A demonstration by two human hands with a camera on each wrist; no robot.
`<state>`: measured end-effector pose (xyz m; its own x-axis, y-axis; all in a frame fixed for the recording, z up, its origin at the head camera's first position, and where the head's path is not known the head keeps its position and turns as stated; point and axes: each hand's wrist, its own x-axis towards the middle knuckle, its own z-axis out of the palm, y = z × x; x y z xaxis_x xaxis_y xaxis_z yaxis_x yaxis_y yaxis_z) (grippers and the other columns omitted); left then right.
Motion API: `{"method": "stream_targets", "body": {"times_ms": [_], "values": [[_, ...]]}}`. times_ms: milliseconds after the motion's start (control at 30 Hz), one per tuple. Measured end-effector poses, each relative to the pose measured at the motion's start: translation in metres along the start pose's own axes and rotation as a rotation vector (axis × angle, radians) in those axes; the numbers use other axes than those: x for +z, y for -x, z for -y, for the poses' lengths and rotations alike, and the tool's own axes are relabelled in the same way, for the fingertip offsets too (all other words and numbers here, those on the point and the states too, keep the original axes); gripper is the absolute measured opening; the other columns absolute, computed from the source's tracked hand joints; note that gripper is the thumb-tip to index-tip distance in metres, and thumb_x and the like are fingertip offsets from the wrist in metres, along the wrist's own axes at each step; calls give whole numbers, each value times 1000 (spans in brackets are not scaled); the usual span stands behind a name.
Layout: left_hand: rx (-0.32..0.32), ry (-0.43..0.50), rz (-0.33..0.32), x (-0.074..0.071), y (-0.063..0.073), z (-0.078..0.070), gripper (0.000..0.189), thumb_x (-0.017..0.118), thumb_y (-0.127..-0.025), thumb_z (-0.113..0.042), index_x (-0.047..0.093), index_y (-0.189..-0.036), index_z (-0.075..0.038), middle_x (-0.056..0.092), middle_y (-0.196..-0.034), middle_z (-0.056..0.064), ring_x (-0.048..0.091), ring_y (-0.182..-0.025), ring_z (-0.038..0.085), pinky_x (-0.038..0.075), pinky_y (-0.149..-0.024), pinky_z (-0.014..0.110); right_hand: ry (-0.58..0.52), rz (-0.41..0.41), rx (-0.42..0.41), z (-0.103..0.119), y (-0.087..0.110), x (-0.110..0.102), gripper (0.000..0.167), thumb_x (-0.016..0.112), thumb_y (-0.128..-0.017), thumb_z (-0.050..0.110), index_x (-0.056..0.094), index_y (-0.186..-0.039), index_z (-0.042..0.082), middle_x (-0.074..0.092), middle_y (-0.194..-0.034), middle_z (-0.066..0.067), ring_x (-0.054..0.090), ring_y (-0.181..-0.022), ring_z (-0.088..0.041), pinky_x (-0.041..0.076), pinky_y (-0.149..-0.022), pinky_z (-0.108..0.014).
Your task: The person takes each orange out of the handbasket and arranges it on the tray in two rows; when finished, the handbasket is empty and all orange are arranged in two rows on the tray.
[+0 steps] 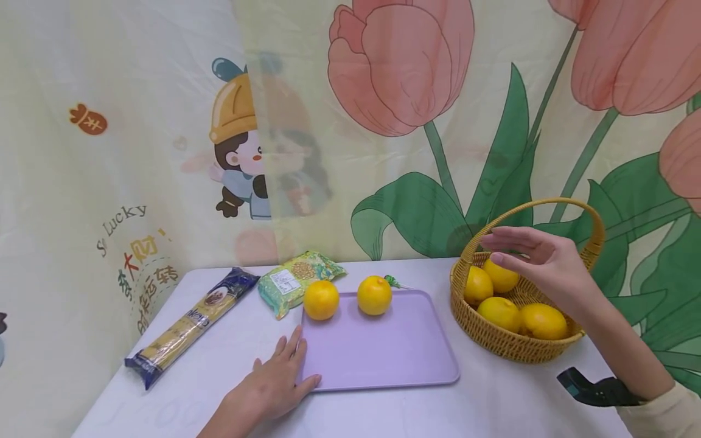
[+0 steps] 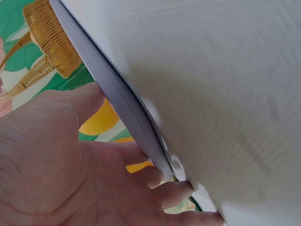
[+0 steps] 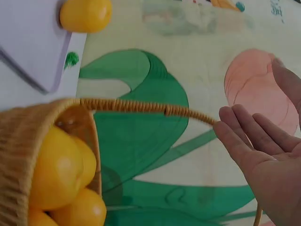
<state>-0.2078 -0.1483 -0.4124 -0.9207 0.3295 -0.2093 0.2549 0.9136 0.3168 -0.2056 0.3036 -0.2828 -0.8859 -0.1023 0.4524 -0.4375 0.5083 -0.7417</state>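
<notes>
The right hand (image 1: 539,258) hangs over the wicker basket (image 1: 493,337) with flat, spread fingers, holding nothing, and four lemons (image 1: 501,313) sit inside the basket. Left of the basket, the left hand (image 1: 279,377) rests flat against the purple tray (image 1: 383,356), fingers spread. Two more lemons (image 1: 375,295) sit on the tray's far side.

The head camera looks forward and down across the white table (image 1: 230,365) toward a printed curtain, taking in the purple tray (image 1: 383,359) and the wicker basket (image 1: 493,340) at the table's right edge. The left wrist camera sits very close, low at the tray's near left edge (image 2: 122,101), facing the basket (image 2: 49,40). The right wrist camera looks from just above the basket (image 3: 28,141) back toward the tray's corner (image 3: 33,47), so all three views share both.
</notes>
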Motion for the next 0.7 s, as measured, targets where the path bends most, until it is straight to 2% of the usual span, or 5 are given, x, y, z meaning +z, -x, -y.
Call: {"method": "stream_targets", "body": {"times_ms": [267, 533, 600, 700], "values": [[-4, 11, 5, 0, -1, 0, 83, 68, -103, -52, 45, -160, 4, 21, -178, 21, 26, -160, 51, 27, -112, 87, 73, 3, 124, -31, -15, -29, 46, 72, -107, 22, 60, -145, 0, 77, -120, 21, 68, -111, 10, 52, -89, -6], [-1, 11, 1, 1, 0, 0, 82, 68, -104, -51, 46, -160, 5, 22, -178, 21, 26, -159, 51, 27, -112, 87, 68, 17, 231, -61, -32, -29, 61, 73, -105, 34, 55, -148, -5, 72, -109, 31, 66, -106, 12, 48, -89, -4], [2, 10, -1, 1, 0, 0, 82, 68, -104, -51, 46, -160, 5, 22, -177, 21, 26, -159, 51, 27, -112, 87, 69, 15, 267, -68, -35, -27, 66, 73, -105, 38, 53, -150, -5, 71, -108, 33, 65, -104, 14, 50, -92, -8], [-1, 7, 2, 1, 0, 0, 82, 68, -104, -51, 46, -160, 4, 22, -177, 21, 26, -159, 51, 27, -112, 87, 61, -3, 315, -80, -40, -25, 73, 73, -104, 42, 50, -154, -5, 68, -104, 35, 62, -102, 15, 49, -115, -32]]}}
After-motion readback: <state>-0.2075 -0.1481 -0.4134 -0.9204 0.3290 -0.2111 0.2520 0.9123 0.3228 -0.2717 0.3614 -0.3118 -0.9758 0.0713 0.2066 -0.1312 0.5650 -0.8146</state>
